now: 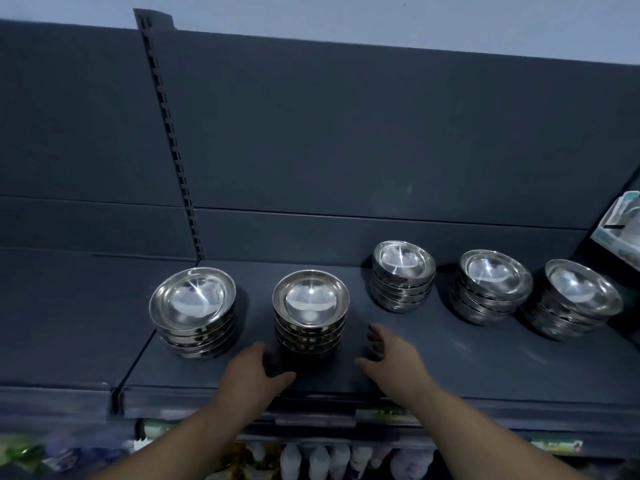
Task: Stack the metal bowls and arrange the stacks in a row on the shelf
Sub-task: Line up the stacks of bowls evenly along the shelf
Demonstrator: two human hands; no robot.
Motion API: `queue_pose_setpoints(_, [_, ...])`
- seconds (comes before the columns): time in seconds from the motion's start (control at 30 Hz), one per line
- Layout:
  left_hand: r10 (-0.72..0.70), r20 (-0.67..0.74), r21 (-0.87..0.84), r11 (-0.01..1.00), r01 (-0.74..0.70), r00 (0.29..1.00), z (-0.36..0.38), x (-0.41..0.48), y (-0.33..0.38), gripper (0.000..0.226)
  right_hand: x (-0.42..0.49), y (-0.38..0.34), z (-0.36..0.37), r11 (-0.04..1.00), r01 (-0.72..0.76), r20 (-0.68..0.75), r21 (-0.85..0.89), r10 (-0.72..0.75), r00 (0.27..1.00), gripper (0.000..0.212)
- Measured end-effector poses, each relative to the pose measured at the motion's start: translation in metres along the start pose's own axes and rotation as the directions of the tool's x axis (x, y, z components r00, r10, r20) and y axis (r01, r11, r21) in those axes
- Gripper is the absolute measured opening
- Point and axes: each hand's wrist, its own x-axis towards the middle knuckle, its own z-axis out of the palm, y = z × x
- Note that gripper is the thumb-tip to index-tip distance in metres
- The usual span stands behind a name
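Observation:
Several stacks of shiny metal bowls stand on the dark grey shelf [450,368]. One stack [310,311] stands near the front, just beyond my hands. Another stack [194,310] is at its left. Three more stacks [403,275] [493,285] [581,297] line up further back on the right. My left hand [254,372] hovers at the near-left foot of the front stack, fingers loosely spread, holding nothing. My right hand [391,355] is open to the right of that stack, apart from it.
The dark back panel [346,133] rises behind the shelf, with a slotted upright [173,150] at the left. A pale packaged item [620,230] sits at the far right. Bottles and packets [329,459] fill the shelf below.

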Motion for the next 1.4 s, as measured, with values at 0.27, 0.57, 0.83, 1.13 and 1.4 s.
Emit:
queue_pose_setpoints(0.27, [-0.045, -0.079, 0.271, 0.960, 0.065, 0.996, 0.032, -0.023, 0.025, 0.058, 0.005, 0.048, -0.049, 0.990, 0.077, 0.039, -0.119, -0.072, 0.997, 0.059])
queue_pose_setpoints(0.57, [-0.022, -0.188, 0.348, 0.933, 0.088, 0.982, 0.101, -0.052, 0.117, 0.065, 0.013, 0.114, -0.125, 0.955, 0.183, 0.166, -0.233, -0.146, 0.975, 0.069])
queue_pose_setpoints(0.83, [0.019, -0.134, 0.238, 0.971, 0.014, 0.991, 0.119, 0.003, 0.172, 0.067, 0.036, 0.120, -0.138, 0.967, 0.190, 0.215, -0.172, -0.152, 0.965, 0.077])
queue_pose_setpoints(1.13, [-0.003, -0.145, -0.065, 0.998, -0.007, 0.989, 0.128, 0.063, 0.177, 0.102, 0.064, 0.089, -0.120, 0.995, 0.102, 0.184, -0.013, -0.098, 0.978, 0.101])
queue_pose_setpoints(1.4, [0.043, -0.123, -0.244, 0.967, -0.072, 0.991, 0.134, 0.081, 0.169, 0.110, 0.088, 0.088, -0.100, 0.990, 0.114, 0.076, 0.089, -0.121, 0.990, 0.099])
